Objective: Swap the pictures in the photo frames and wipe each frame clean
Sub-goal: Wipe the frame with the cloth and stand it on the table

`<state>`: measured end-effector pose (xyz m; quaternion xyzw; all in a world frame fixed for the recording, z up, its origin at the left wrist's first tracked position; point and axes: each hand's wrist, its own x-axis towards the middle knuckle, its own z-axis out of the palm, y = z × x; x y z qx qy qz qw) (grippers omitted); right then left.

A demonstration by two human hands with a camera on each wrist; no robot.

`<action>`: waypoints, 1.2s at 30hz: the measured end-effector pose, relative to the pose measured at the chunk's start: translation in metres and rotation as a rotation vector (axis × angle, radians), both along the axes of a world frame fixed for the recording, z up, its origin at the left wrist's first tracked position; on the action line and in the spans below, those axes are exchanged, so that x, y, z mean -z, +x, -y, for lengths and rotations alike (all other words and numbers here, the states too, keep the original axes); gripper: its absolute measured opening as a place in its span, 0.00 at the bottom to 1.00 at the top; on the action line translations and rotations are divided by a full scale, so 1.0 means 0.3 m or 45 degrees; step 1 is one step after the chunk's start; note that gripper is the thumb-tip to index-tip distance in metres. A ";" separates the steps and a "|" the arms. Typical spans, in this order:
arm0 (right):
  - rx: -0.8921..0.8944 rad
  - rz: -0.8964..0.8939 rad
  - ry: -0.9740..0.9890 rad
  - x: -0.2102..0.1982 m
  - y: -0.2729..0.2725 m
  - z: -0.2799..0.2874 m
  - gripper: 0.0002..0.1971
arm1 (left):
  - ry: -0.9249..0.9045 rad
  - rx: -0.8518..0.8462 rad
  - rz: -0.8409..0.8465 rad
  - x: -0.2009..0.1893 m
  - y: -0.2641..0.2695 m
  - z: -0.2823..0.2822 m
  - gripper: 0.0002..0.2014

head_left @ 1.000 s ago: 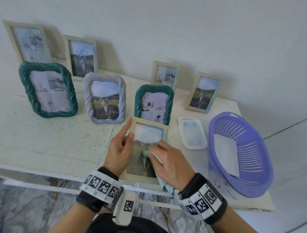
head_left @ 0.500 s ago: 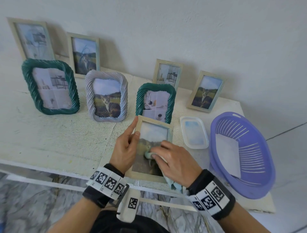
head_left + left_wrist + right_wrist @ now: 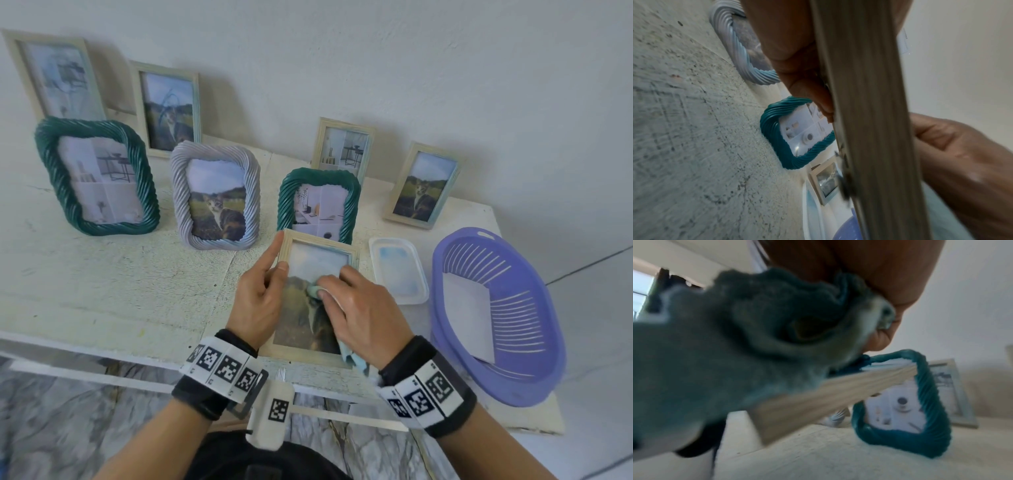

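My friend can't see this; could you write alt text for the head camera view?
A left hand holds a pale wooden frame while the right hand wipes its glass with a cloth; seven other frames stand behind, with a purple basket at right.

**Soft daylight, sharp head view, mushy wrist views**

We get even, fairly bright daylight in the head view, no harsh glare. The frames leaning on the wall (image 3: 376,68) throw soft shadows up and to the right, so light seems to come from the left. Wide-angle bending shows at the edges: the table (image 3: 102,291) front edge curves. The left wrist view is blurred up close on the wooden frame (image 3: 869,113), sharper on the small green frame (image 3: 777,129). In the right wrist view the cloth (image 3: 725,345) is a dark smeared blob, with a bright window patch at the left edge.
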<state>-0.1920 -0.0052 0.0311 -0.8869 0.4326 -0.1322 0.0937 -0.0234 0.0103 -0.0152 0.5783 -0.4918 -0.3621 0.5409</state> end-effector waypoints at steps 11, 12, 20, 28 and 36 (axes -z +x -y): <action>-0.014 -0.019 -0.008 0.004 0.015 -0.003 0.15 | -0.014 0.000 -0.014 0.002 0.014 0.002 0.24; -0.058 0.017 0.027 0.017 0.028 -0.021 0.15 | -0.016 0.009 -0.025 -0.001 0.018 0.004 0.24; -0.130 -0.017 0.079 -0.002 -0.002 -0.001 0.20 | 0.003 -0.011 -0.056 0.018 0.030 0.001 0.24; -0.335 0.005 0.195 0.025 0.011 -0.066 0.17 | 0.003 -0.018 -0.041 0.026 0.044 -0.004 0.23; 0.019 -0.064 -0.051 -0.010 0.007 0.030 0.14 | -0.008 0.020 -0.073 0.030 0.016 -0.017 0.24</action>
